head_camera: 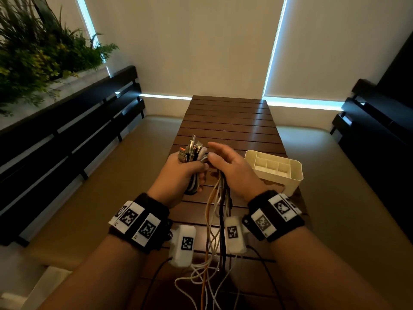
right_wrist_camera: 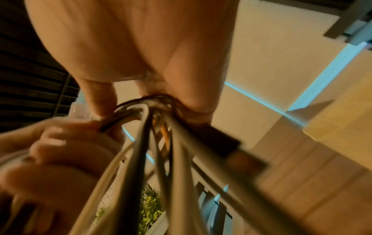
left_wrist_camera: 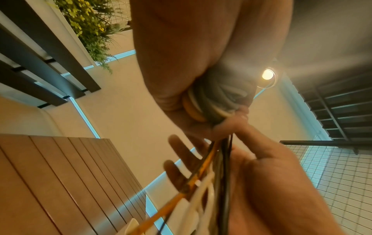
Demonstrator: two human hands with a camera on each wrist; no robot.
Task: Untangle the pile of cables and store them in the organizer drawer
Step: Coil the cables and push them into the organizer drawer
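Observation:
My left hand (head_camera: 185, 168) grips a bundle of cables (head_camera: 193, 153) in its fist above the brown slatted table (head_camera: 228, 121), with several metal plug ends sticking up out of it. White, orange and black strands (head_camera: 220, 209) hang from the bundle towards me and lie tangled at the near table edge. My right hand (head_camera: 230, 166) is beside the bundle with straight, spread fingers. Its thumb touches the cables, and the strands run through the fork of thumb and fingers (right_wrist_camera: 153, 105). The cream organizer (head_camera: 292, 175), divided into compartments, stands to the right of that hand.
Dark slatted benches run along the left (head_camera: 67, 142) and right (head_camera: 368, 130) of the table. A planter with green foliage (head_camera: 33, 52) sits at the upper left. Bare slats (head_camera: 230, 108) stretch beyond the hands.

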